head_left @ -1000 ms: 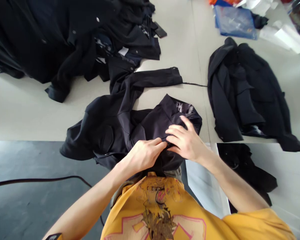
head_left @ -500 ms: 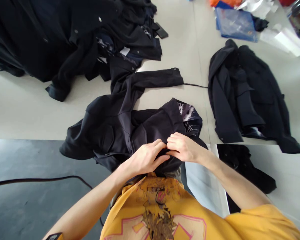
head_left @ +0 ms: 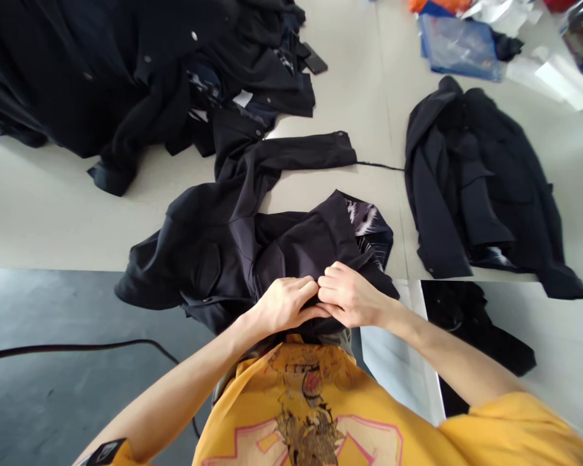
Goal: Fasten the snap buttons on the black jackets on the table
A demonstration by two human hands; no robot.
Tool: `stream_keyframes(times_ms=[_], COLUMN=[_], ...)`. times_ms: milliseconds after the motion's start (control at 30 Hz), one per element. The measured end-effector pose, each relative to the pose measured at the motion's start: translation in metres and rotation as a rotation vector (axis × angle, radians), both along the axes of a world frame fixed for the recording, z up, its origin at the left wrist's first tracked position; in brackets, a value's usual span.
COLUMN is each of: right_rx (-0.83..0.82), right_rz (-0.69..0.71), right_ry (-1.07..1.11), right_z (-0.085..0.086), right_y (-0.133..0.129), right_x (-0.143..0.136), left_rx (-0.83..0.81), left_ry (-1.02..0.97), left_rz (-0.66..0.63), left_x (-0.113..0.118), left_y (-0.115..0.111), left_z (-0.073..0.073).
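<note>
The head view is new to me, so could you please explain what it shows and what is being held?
There is no machine here: a person works with two bare hands. The view comes from one camera worn on the person's head, looking forward and down, so the yellow shirt is the wearer's own.

The left hand and right hand meet at the near edge of the table, pinching a dark jacket with patterned lining. Their fingers hide the exact spot.

Beyond it on the left lies a pile of dark clothes; on the right are a second jacket and, farther back, a blue packet.
</note>
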State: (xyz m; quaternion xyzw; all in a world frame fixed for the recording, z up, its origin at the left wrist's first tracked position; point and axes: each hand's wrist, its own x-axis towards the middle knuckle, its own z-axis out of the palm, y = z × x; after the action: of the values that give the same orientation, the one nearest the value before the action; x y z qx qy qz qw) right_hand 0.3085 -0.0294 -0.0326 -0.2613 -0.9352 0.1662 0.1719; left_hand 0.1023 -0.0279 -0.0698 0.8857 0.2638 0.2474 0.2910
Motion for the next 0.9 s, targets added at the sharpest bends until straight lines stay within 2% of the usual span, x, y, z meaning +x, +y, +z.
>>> stream_keyframes(times_ms=[267, 533, 733, 900], right_rx=[-0.071, -0.158, -0.109, -0.016], right_rz=[-0.008, -0.098, -0.078, -0.018], right_ry=[0.074, 0.157, 0.086, 0.001], right_z=[-0.006, -0.019, -0.008, 0.001], right_y=[0.001, -0.007, -0.009, -0.005], right_x=[0.001, 0.001, 0.003, 0.003], left_rx=[-0.155, -0.147, -0.227, -0.132], left_ry=[-0.072, -0.042, -0.028, 0.007], left_rz=[0.020, 0.020, 0.007, -0.035], left_x=[0.001, 0.004, 0.006, 0.006], left_y=[0.004, -0.007, -0.001, 0.003], left_z=[-0.004, -0.007, 0.004, 0.009])
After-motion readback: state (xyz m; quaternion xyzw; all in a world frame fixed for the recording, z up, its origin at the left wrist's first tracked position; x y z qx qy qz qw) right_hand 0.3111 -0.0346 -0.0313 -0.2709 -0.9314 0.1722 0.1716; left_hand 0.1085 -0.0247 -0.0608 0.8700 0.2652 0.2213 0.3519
